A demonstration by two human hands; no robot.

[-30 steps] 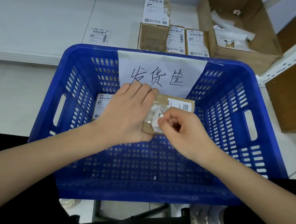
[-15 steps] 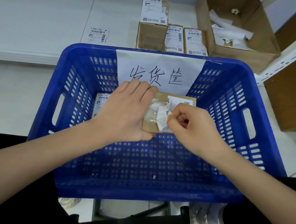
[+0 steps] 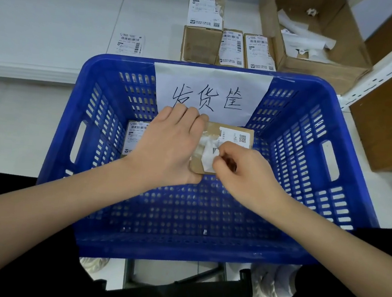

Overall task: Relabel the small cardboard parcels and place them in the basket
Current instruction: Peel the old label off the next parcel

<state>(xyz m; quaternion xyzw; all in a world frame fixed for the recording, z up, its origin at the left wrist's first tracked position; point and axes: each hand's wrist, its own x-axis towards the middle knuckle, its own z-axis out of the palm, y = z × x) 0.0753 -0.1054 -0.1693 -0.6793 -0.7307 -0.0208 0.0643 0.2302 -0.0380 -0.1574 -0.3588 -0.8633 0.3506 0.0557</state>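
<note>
Fig.: head view, label removal over basket. Left hand (image 3: 169,143) grips the parcel (image 3: 226,151), fingers curled round its far-left edge, thumb side hidden below; parcel is held above the basket (image 3: 304,206) interior, near the back wall, not resting on the floor as far as can be told. Right hand (image 3: 242,174) pinches the old label (image 3: 210,154) w/ curled fingers; label is crumpled, part lifted from the parcel top, its right portion w/ QR code lying flat on the cardboard. A labelled parcel (image 3: 135,135) lies on the basket floor at left, partly hidden by the left hand. Paper sign (image 3: 211,94) hangs on the back wall. Behind the basket: 3 more parcels (image 3: 231,47), a loose label (image 3: 131,44), an open carton (image 3: 320,36) w/ paper scraps.

Step (judged): peeling the old label; relabel and placement not yet done for this parcel.

Risks (judged):
- Label tears, leaving the QR part stuck. Cause: pulling fast or at a steep angle on already crumpled paper.
- Cardboard skin rips w/ the adhesive, giving a poor base for the new label.
- Parcel slips from the one-handed grip and drops in unlabelled. Cause: peel force pulling against the left hand's hold.
- Scrap falls into the basket, not the carton.
</note>
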